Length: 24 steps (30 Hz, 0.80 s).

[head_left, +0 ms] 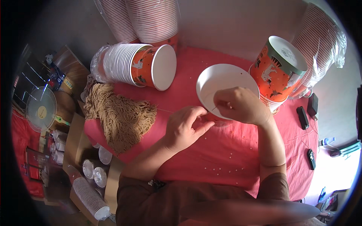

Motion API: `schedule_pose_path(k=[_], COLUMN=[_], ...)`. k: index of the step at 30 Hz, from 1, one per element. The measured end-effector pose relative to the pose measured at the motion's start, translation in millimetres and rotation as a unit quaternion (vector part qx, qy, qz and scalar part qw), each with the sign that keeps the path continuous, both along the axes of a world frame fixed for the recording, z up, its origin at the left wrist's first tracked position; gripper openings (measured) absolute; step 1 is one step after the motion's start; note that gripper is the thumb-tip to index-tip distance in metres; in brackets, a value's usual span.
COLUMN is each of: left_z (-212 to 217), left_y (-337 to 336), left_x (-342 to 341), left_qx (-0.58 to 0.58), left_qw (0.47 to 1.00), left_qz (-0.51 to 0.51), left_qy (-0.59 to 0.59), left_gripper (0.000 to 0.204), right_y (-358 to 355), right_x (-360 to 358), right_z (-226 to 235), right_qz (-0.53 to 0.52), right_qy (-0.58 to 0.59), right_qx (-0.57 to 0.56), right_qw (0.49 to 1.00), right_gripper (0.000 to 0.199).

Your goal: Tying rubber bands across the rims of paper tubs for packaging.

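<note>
**Workstation status: paper tub held on the red table**

Red cloth covers the table (233,150) in front of you, with a grey wall behind it. Your right hand (241,105) rests over the near rim of an open white-lined paper tub (222,81), which lies near the table's middle. Its fingers are curled narrow, thumb and forefinger pinched on a thin tan string (213,109) at the rim. Your left hand (186,126) lies just beside the right, to its left, fingers bent and close together, fingertips touching the tub's near edge; whether it also holds the string cannot be told.

Surrounding items:

- A heap of tan strings (118,116) lies at the left edge of the table.
- A sleeved stack of orange printed tubs (135,66) lies on its side behind the heap, its mouth facing right.
- An upturned stack of orange tubs (279,73) stands just right of the held tub.
- Small white dots (217,160) are scattered on the cloth near you.
</note>
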<state>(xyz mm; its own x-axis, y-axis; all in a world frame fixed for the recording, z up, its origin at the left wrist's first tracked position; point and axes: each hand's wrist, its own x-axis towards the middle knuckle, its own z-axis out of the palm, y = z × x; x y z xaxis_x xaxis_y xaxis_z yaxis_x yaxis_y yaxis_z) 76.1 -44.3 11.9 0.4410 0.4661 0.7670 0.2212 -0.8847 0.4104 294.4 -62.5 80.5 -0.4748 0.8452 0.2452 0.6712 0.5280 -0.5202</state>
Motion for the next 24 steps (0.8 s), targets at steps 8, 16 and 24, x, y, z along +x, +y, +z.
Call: schedule_pose_path(k=[8,16,24], left_z=[-5,-3,3], left_y=[12,16,14], left_x=[-8,-14,-21], left_qx=[-0.016,-0.083,-0.482], left_qw=[0.999,0.996,0.828], left_qz=[0.025,-0.005,-0.273], left_qy=[0.014,0.010,-0.087], left_gripper=[0.036,0.023,0.010], right_y=[-25,-49,-58], right_x=[16,94,96], right_z=[24,50,55], right_qz=[-0.236,-0.110,0.211], right_qy=[0.028,0.511,0.603], right_qx=[0.164,0.254,0.117], right_qw=[0.957,0.814,0.760], right_gripper=[0.008,0.013,0.038])
